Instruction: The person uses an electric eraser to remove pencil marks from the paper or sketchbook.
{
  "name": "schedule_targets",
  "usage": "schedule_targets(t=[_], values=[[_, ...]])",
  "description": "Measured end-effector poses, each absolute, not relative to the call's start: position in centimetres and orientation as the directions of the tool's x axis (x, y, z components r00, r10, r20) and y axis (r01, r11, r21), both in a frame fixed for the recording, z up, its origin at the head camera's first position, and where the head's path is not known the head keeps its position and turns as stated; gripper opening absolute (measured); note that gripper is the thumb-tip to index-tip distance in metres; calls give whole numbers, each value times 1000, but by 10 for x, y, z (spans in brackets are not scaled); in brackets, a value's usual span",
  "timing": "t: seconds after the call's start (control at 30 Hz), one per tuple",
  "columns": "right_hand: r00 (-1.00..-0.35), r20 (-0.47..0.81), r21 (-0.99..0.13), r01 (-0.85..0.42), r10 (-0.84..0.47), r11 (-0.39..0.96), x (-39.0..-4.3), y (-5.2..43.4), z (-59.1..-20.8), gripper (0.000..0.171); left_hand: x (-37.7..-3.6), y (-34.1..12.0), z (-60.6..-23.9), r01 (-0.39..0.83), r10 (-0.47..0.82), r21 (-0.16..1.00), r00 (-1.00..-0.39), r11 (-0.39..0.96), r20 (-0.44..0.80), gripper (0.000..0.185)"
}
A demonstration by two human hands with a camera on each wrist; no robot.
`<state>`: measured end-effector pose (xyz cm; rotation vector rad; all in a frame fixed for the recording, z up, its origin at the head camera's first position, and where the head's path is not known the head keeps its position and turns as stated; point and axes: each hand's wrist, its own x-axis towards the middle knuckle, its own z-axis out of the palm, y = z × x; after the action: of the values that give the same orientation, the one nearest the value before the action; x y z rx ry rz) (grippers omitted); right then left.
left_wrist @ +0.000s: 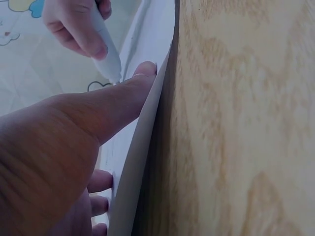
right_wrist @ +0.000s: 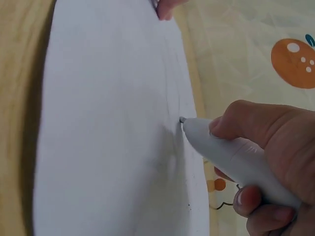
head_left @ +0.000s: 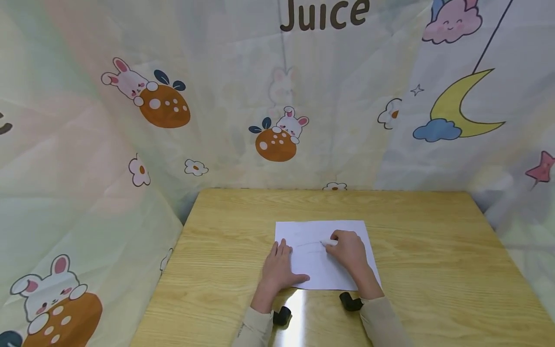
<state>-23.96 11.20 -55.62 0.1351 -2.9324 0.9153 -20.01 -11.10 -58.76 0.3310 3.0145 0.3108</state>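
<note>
From where I stand, a person is working at a wooden table [head_left: 217,255] with a sheet of white paper [head_left: 312,277] in front of them. The paper lies toward the table's near side, a bit right of the middle. The left hand [head_left: 279,269] rests spread out on the paper's left part, fingers pointing away from the person and thumb reaching across near the close edge; it grips nothing. That close edge lifts slightly from the wood beside the thumb, leaving a dark shadow beneath. The right hand [head_left: 349,250] is over the right half of the sheet, its fingers and thumb curled around a thick white pen [right_wrist: 211,142]. The pen leans, its dark tip at the paper's surface, at the right end of a thin line [head_left: 308,244]; another faint line runs just below it, nearer the person. The two hands are apart, with bare paper between them. Both arms wear light beige sleeves [head_left: 383,320], and a small black piece [head_left: 283,316] sits by the left cuff, with a matching black part [head_left: 350,302] by the right one. Behind the table hangs a pale printed cloth [head_left: 234,72], with rabbits hugging orange fruit, small white flowers, a yellow moon [head_left: 448,99] with a blue cloud, and the word "Juice" up top.
</note>
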Motion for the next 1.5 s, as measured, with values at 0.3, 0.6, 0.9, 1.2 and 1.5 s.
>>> schedule_targets(t=[0.3,0.6,0.9,1.2,1.5], values=[[-994,93,-573,-97,-53,814,-245,111,-556,17,-204,-111,-581,208,226,206,-971,956,-72,102],[-997,75,-590,-71,-33,805,-243,108,-558,19,-202,-112,-578,204,225,201,-970,958,-87,102],[-997,78,-603,-39,10,797,-232,109,-565,17,-199,-111,-583,212,231,210,-970,955,-74,101],[-995,92,-614,-30,33,789,-227,103,-564,15,-198,-111,-584,194,219,229,-971,954,-92,103],[-994,98,-605,-23,46,796,-231,101,-565,17,-200,-112,-579,213,234,199,-968,957,-92,101]])
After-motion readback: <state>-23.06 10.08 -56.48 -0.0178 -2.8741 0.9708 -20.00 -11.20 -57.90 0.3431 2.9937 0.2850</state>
